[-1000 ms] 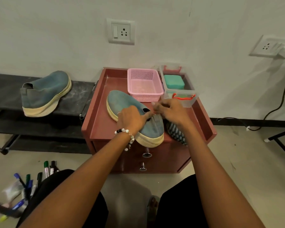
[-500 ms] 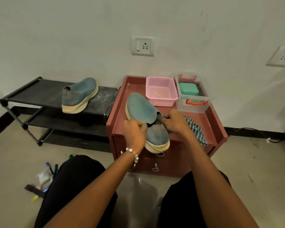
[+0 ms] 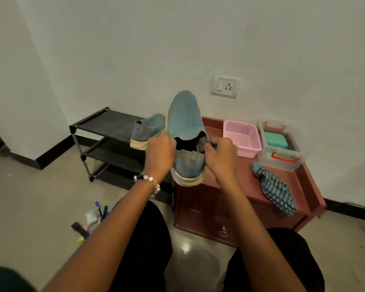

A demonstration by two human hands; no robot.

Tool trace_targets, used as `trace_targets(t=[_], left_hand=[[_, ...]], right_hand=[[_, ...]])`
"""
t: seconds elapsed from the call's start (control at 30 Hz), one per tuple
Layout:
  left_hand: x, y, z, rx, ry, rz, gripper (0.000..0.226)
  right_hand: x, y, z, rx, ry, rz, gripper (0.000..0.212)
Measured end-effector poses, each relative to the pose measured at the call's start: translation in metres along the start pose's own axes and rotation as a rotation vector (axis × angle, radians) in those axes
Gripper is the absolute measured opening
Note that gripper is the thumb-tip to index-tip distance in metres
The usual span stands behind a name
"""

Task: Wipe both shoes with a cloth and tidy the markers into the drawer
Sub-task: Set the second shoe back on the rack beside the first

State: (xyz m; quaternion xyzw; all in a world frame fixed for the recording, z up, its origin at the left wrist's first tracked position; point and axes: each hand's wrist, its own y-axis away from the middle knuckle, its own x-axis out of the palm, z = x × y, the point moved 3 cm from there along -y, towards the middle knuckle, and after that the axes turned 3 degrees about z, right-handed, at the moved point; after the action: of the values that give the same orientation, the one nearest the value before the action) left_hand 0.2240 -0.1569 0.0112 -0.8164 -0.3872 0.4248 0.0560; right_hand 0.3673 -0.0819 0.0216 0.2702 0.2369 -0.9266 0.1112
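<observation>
A blue slip-on shoe (image 3: 184, 121) with a cream sole is lifted off the red cabinet (image 3: 247, 186), toe pointing up and away. My left hand (image 3: 159, 152) grips the left side of its opening. My right hand (image 3: 219, 154) pinches the right side of the collar. The second blue shoe (image 3: 148, 129) rests on the top shelf of the black rack (image 3: 105, 121), partly hidden behind the held one. A blue striped cloth (image 3: 274, 189) lies on the cabinet top at the right. Several markers (image 3: 95, 218) lie scattered on the floor at the lower left.
A pink basket (image 3: 241, 137) and a clear box (image 3: 280, 148) holding a teal item stand at the back of the cabinet top. The cabinet's drawer knob (image 3: 222, 233) faces me between my knees. A wall socket (image 3: 226, 86) sits above.
Both hands have lifted the shoe off the cabinet top and carried it left toward the rack. My view has swung left, so the cabinet now sits to the right.
</observation>
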Motion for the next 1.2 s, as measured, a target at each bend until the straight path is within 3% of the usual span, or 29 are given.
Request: trace_targets(t=[0.1,0.27,0.43,0.53,0.63,0.77,1.0,1.07,1.2], left_hand=[[-0.042,-0.039,0.043,-0.034,-0.127,-0.141,0.030],[-0.087,-0.104,0.135,-0.337,0.085,-0.284,0.030],[-0.085,-0.146,0.216,-0.450,0.295,-0.158,0.047],[-0.061,-0.164,0.257,-0.464,0.300,-0.050,0.032],[-0.033,-0.174,0.285,-0.484,0.302,0.071,0.049],[0.003,-0.177,0.305,-0.505,0.320,0.218,0.063],[0.021,-0.168,0.313,-0.533,0.363,0.216,0.071],[0.016,-0.163,0.310,-0.547,0.325,0.133,0.060],[-0.003,-0.142,0.281,-0.656,0.317,-0.213,0.026]], right_hand=[[0.056,-0.022,0.038,0.034,-0.090,0.065,0.040],[0.167,-0.063,0.086,0.146,-0.240,0.186,0.043],[0.272,-0.109,0.103,0.294,-0.328,0.218,0.028],[0.316,-0.131,0.102,0.336,-0.297,0.236,0.020],[0.345,-0.148,0.092,0.353,-0.230,0.261,0.021],[0.369,-0.161,0.077,0.367,-0.204,0.338,0.024],[0.369,-0.149,0.066,0.415,-0.344,0.462,0.031],[0.361,-0.136,0.066,0.406,-0.411,0.500,0.027],[0.319,-0.106,0.065,0.397,-0.523,0.652,0.025]])
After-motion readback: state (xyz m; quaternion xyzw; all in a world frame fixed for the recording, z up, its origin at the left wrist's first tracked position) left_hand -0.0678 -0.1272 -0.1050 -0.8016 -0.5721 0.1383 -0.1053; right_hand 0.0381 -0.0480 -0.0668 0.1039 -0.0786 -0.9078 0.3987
